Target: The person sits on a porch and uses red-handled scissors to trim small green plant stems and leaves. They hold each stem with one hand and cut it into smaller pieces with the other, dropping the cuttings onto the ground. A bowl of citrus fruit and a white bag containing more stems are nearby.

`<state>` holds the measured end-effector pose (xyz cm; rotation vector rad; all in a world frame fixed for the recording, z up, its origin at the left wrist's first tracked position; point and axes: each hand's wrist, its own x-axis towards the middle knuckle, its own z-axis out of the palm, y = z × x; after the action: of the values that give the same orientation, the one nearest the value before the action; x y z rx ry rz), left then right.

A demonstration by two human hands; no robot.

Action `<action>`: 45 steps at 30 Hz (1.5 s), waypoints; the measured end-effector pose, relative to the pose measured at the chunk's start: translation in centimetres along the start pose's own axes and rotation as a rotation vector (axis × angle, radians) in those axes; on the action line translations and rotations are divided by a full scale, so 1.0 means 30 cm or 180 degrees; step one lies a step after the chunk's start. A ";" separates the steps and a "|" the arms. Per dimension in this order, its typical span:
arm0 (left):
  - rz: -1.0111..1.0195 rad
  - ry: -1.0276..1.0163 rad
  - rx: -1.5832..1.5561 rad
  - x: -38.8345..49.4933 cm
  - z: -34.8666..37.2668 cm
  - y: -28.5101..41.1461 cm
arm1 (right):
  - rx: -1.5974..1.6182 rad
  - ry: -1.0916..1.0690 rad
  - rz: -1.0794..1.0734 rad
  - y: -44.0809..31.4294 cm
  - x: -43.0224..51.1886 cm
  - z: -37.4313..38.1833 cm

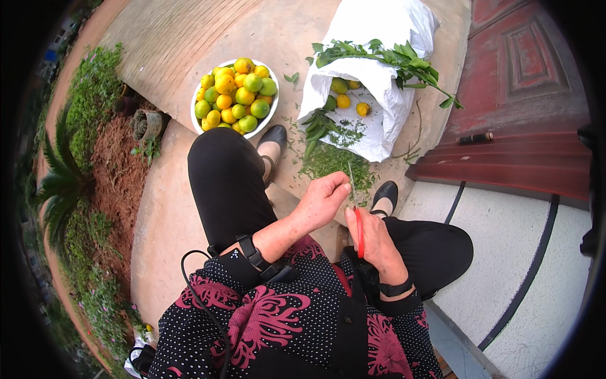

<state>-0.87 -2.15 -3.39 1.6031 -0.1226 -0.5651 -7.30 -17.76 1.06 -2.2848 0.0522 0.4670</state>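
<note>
My right hand [378,241] is closed around the red handles of a pair of scissors [360,232], whose blades point up the picture. My left hand [323,199] is beside the blades with thumb and fingertips pinched together; whether something small is between them cannot be told. Cut green leaf pieces [338,166] lie on the concrete beyond my hands. An open white woven sack [378,128] holds several yellow and green citrus fruits [343,101], with leaves at its mouth. A leafy green branch [378,56] rests across the sack.
A white basin [193,111] heaped with yellow and green citrus fruits [245,95] stands beyond my left knee. At the right is a dark red panelled door [530,71] above a white wall with dark lines. A planted bed of red soil [113,161] and a pot [147,124] lie at the left.
</note>
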 end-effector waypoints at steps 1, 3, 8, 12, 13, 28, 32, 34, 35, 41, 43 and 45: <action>-0.0013 0.0014 0.0035 0.000 0.000 0.001 | 0.0007 0.0018 0.0006 0.000 0.000 0.003; -0.0037 0.0014 0.0056 0.000 -0.001 0.002 | 0.0034 0.0050 0.0005 0.000 0.001 0.008; -0.0080 -0.0023 -0.0052 0.005 -0.002 -0.005 | 0.0121 -0.0023 0.0100 0.008 0.003 0.011; -0.0053 0.0025 -0.0171 0.010 -0.001 -0.014 | 0.0424 -0.0106 0.0343 0.022 0.008 0.028; -0.0006 0.0038 -0.0162 0.011 -0.002 -0.015 | 0.0538 -0.0205 0.0540 0.028 0.010 0.031; -0.0004 -0.0102 0.0114 0.002 -0.024 0.015 | -0.0215 -0.0375 0.0298 -0.011 0.004 -0.036; -0.0092 -0.0048 -0.0018 -0.001 -0.020 0.015 | -0.0254 -0.0380 0.0329 -0.020 0.002 -0.045; -0.0145 -0.0063 -0.0046 0.003 -0.017 0.007 | -0.0148 -0.0325 0.0284 -0.012 0.000 -0.042; -0.0102 -0.0090 -0.0167 0.005 -0.014 0.003 | -0.0091 -0.0290 0.0224 -0.005 0.000 -0.037; -0.0114 -0.0092 -0.0369 0.015 0.004 -0.021 | 0.0511 -0.0248 0.0234 0.053 0.008 0.018; -0.0122 -0.0008 -0.0299 0.019 0.011 -0.029 | 0.0778 -0.0310 0.0383 0.071 0.013 0.040; -0.0125 0.0036 -0.0233 0.029 0.018 -0.042 | 0.0894 -0.0296 0.0286 0.086 0.021 0.056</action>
<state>-0.66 -2.82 -4.84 1.5401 -0.0615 -0.5844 -7.71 -18.26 -2.01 -1.9894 0.1643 0.5744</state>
